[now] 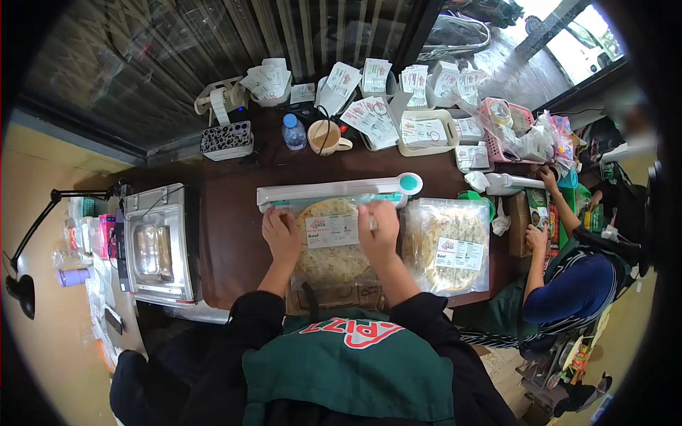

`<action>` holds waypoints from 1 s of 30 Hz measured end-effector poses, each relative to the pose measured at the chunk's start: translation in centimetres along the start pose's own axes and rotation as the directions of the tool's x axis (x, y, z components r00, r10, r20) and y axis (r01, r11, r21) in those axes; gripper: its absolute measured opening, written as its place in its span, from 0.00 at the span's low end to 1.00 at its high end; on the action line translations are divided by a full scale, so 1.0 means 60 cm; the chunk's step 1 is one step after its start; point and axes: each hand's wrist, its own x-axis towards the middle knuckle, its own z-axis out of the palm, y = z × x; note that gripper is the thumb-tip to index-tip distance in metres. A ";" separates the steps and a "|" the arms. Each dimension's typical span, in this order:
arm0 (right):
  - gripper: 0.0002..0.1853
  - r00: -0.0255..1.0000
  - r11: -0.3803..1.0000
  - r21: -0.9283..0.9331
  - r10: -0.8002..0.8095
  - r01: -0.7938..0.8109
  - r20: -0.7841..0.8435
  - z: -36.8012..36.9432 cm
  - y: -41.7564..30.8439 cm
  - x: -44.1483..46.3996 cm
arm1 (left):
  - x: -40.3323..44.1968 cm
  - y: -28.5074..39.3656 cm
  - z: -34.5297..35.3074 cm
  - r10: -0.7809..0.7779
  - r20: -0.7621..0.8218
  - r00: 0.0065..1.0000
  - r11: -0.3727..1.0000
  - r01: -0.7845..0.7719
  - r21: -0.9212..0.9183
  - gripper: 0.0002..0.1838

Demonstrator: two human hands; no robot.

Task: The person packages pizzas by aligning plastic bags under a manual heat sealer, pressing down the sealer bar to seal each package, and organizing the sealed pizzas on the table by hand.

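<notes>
On the table [231,241], the sealer [334,189] lies behind the bagged pizza [325,266] (a second pack [446,253] sits right of that).

Bright daylight upper right, dark edges with fisheye bending, right hand [380,231] perhaps motion-blurred

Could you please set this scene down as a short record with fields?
left hand: at the left side of a bagged pizza labelled Beef
right hand: at the pizza's right side, exact grip unclear
beyond: long white device with teal parts
to the right: another bagged pizza
to the left: metal machine
far side: bottle, mug
co-worker: far right
</notes>
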 end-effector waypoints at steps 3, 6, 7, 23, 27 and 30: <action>0.09 0.994 1.000 -0.012 -0.011 0.013 0.112 0.014 0.003 0.107 | -0.038 0.089 -0.054 0.360 0.337 0.870 0.924 -0.382 -0.002 0.32; 0.25 0.742 0.920 -0.355 0.353 -0.165 0.570 0.047 0.043 0.157 | -0.093 0.125 -0.044 0.493 0.606 0.625 0.819 -0.567 -0.082 0.41; 0.29 0.618 0.897 -0.424 0.403 -0.121 0.675 0.059 0.049 0.166 | -0.100 0.129 -0.038 0.535 0.626 0.567 0.776 -0.622 -0.100 0.43; 0.40 0.411 0.859 -0.512 0.471 -0.012 0.781 0.154 0.124 0.108 | -0.096 0.133 -0.017 0.443 0.692 0.570 0.777 -0.629 0.020 0.44; 0.39 0.483 0.863 -0.505 0.437 0.013 0.758 0.156 0.132 0.100 | -0.091 0.141 -0.023 0.427 0.708 0.563 0.784 -0.620 0.020 0.43; 0.38 0.552 0.873 -0.488 0.398 0.018 0.733 0.159 0.137 0.093 | -0.088 0.137 -0.026 0.440 0.698 0.565 0.804 -0.595 -0.025 0.41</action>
